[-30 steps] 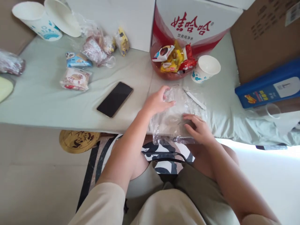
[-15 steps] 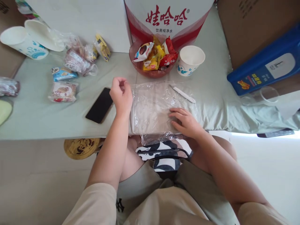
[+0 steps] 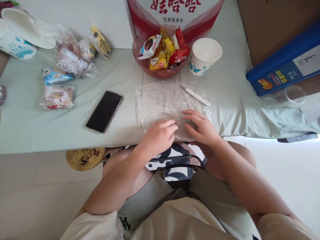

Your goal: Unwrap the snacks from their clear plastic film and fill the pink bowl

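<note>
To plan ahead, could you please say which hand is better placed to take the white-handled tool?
Probably the right hand: open and nearer the white-handled tool; the left hand is farther, half curled.

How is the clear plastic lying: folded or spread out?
Spread out: the clear plastic lies wide and wrinkled on the cloth, partly beneath the right hand. Whether it is doubled, I cannot tell.

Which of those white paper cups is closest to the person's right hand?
The upright cup just right of the reddish bowl; the others are at the picture's upper left, much farther from the right hand.
</note>
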Demonstrator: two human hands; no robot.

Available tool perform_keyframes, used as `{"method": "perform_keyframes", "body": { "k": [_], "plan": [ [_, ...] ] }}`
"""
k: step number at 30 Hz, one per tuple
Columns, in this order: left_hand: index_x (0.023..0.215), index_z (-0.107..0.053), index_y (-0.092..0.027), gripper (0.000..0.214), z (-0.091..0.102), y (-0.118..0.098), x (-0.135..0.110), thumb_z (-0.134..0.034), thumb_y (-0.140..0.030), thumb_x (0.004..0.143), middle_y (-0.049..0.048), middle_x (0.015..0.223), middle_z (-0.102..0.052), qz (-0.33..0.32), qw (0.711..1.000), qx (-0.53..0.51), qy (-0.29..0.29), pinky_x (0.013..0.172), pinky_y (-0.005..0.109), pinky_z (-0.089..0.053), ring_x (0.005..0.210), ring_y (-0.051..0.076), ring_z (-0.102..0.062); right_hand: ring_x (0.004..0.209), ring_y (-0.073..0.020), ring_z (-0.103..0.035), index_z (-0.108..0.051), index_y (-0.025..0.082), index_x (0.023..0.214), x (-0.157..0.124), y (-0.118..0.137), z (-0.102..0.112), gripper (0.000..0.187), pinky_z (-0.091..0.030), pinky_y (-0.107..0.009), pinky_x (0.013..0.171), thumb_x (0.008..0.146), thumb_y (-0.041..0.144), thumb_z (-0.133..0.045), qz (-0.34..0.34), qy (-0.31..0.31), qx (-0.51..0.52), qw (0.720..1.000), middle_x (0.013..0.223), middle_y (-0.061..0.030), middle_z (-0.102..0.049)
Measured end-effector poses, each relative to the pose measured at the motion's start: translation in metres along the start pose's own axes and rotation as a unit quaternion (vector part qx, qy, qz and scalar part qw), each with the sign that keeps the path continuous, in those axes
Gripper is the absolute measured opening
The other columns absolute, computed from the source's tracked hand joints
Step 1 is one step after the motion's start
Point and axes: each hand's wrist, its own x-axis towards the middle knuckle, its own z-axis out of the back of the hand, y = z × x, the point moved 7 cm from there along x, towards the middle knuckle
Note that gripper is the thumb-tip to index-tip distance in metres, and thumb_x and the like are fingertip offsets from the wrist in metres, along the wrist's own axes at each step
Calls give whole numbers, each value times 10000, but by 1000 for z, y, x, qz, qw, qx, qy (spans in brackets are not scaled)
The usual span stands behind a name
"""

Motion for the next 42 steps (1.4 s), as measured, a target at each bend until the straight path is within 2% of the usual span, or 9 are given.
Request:
{"method": "perform_keyframes", "body": {
  "k": [5,9,18,21,26,28,31,35,42],
  "plan": [
    [979,-758,-202,279,44,63,-2,-490,-151,920,45,1122,-782,122,969,-119,-179,968,338,-556,1054,195,-718,1330,-355,-582,-593,244,1281,-2,16,12,475,-471,-566,1108,906,532,-631,70,-24,52,996,1343,-139,-672],
    [961,-769,-196,269,52,88,-8,-509,-177,901,40,1051,-797,169,942,-179,-226,917,310,-556,997,187,-722,1432,-411,-470,-529,217,1399,-6,11,-5,792,-384,-632,1166,782,674,-725,65,35,-7,997,1467,-181,-583],
    [959,-775,-199,262,39,86,-2,-522,-209,892,53,1066,-795,137,946,-204,-213,898,325,-550,979,191,-716,1259,-293,-647,-664,262,989,-10,19,-6,118,-462,-545,1105,946,218,-563,80,-40,-59,994,1170,-60,-761],
    [930,-774,-197,258,41,86,-2,-521,-196,886,49,1032,-800,145,944,-202,-216,901,327,-551,949,184,-718,1218,-275,-662,-632,257,1053,-12,18,10,152,-500,-514,1063,939,211,-544,81,-81,-19,993,1125,-69,-762],
    [922,-765,-193,248,43,88,-1,-521,-180,882,46,1018,-802,171,934,-227,-217,890,315,-567,941,175,-724,1461,-409,-424,-563,254,1359,-16,13,-17,612,-371,-650,1158,805,442,-742,64,57,-75,993,1541,-141,-517],
    [929,-764,-194,246,42,87,1,-523,-182,885,50,1034,-799,163,935,-228,-215,900,319,-568,963,177,-724,1464,-390,-432,-625,280,1267,-16,14,-27,427,-362,-647,1162,856,360,-704,59,66,-101,991,1531,-106,-539],
    [943,-762,-200,242,40,85,3,-527,-187,883,51,1065,-792,142,945,-211,-207,925,331,-563,1010,185,-720,1363,-319,-566,-666,271,968,-10,17,-20,93,-404,-593,1139,929,245,-586,60,-10,-83,995,1312,-59,-704],
    [1017,-751,-206,239,43,79,1,-567,-216,864,50,1115,-782,109,961,-173,-186,967,354,-557,1058,199,-714,1054,-239,-736,-603,256,900,-9,1,16,65,-474,-521,1082,933,231,-552,-27,-162,30,986,959,-18,-771],
    [873,-748,-192,177,40,67,-2,-593,-165,792,56,1119,-777,66,981,-142,-116,980,356,-556,1004,198,-727,589,-161,-654,-530,251,843,-23,-36,62,125,-554,-347,684,933,326,-573,-177,-376,164,894,609,51,-619]
  ]
}}
